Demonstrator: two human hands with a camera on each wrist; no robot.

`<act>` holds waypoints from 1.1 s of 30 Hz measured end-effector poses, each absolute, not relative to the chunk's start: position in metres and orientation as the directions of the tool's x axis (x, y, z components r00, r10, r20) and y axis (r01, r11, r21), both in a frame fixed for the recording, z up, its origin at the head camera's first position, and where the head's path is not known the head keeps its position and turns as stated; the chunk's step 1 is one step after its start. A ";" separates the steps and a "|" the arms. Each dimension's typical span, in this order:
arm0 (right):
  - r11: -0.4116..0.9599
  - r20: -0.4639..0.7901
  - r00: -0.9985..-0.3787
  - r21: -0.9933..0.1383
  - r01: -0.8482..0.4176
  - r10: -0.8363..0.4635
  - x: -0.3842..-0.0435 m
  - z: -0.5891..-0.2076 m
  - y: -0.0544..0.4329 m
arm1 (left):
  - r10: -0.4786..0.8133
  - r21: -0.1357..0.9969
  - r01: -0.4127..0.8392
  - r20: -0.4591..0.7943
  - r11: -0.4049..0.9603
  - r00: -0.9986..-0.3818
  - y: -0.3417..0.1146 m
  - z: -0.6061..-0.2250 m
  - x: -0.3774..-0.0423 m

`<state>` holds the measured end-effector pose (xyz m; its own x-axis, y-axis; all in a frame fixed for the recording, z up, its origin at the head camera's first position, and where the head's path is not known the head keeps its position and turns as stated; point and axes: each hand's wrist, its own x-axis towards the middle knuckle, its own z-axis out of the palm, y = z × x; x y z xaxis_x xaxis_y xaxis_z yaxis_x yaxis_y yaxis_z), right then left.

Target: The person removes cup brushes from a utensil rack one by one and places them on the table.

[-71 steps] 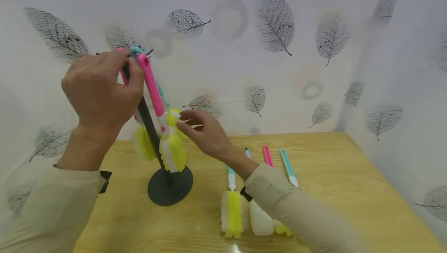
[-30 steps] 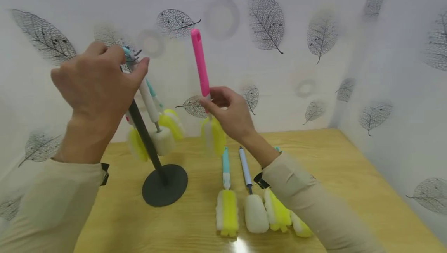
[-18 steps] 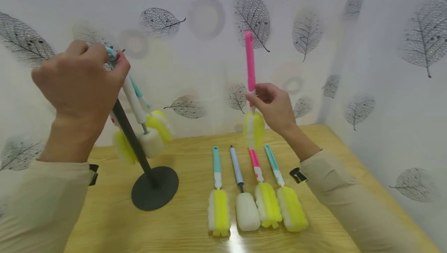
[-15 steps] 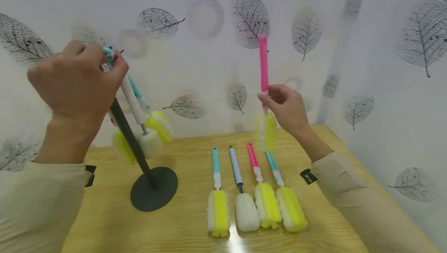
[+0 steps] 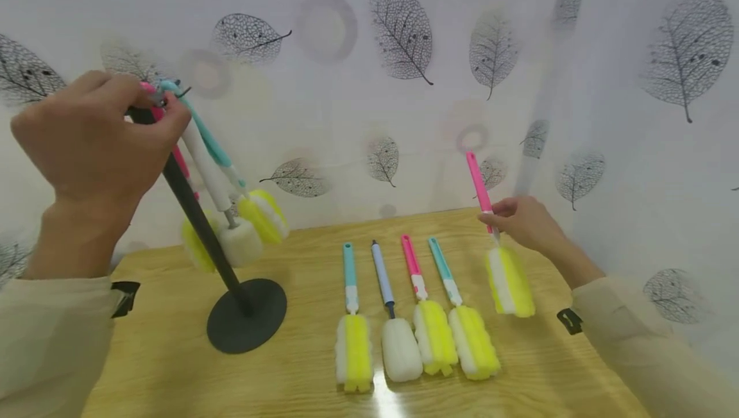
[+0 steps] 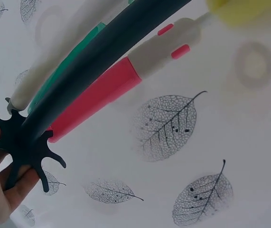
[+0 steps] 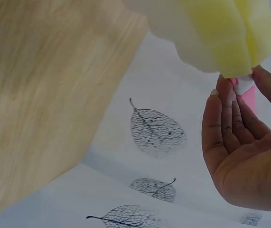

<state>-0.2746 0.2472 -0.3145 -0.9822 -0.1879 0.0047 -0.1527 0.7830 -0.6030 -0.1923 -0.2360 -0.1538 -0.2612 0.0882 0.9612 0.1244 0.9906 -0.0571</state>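
My left hand (image 5: pixel 101 139) grips the top of a black stand (image 5: pixel 199 222), its fingers around the hooked hub (image 6: pixel 26 137) in the left wrist view. From the hooks hang a teal-handled sponge brush (image 5: pixel 210 139), a white-handled one (image 5: pixel 204 165) and a pink-handled one (image 6: pixel 97 99). With thumb and fingers my right hand (image 5: pixel 528 225) pinches another pink-handled sponge brush (image 5: pixel 478 181) at its white neck. This brush's yellow-and-white sponge head (image 5: pixel 510 280) points down, close over the table's right part. In the right wrist view the sponge head (image 7: pixel 220 33) covers part of the fingers.
Several sponge brushes lie side by side on the wooden table (image 5: pixel 312 354): a teal one (image 5: pixel 350 270), a lilac one (image 5: pixel 382 274), a pink one (image 5: pixel 412 258) and another teal one (image 5: pixel 441 261). The stand's round base (image 5: pixel 247 315) is to their left. A leaf-patterned wall covering (image 5: pixel 346 123) surrounds the table.
My right hand has taken the pink-handled brush off the stand, carried it right past the row and lowered it near the table. The left hand stays at the stand's top.
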 end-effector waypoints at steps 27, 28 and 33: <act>0.815 -0.276 -0.921 -0.575 -0.069 -0.273 -0.268 -0.400 0.242 | -0.040 0.147 0.307 0.944 0.940 -0.327 -0.251 -0.157 -0.199; 0.814 -0.280 -0.921 -0.577 -0.063 -0.269 -0.268 -0.400 0.241 | -0.041 0.147 0.308 0.945 0.940 -0.324 -0.252 -0.157 -0.200; 0.812 -0.280 -0.921 -0.581 -0.062 -0.270 -0.267 -0.400 0.239 | -0.048 0.156 0.316 0.945 0.936 -0.324 -0.253 -0.158 -0.203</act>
<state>-0.2669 0.2387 -0.4003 -0.9210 -0.2705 -0.2804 -0.0617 0.8118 -0.5806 -0.2026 -0.2534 -0.1577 -0.3238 -0.0480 0.9449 0.3160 0.9359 0.1558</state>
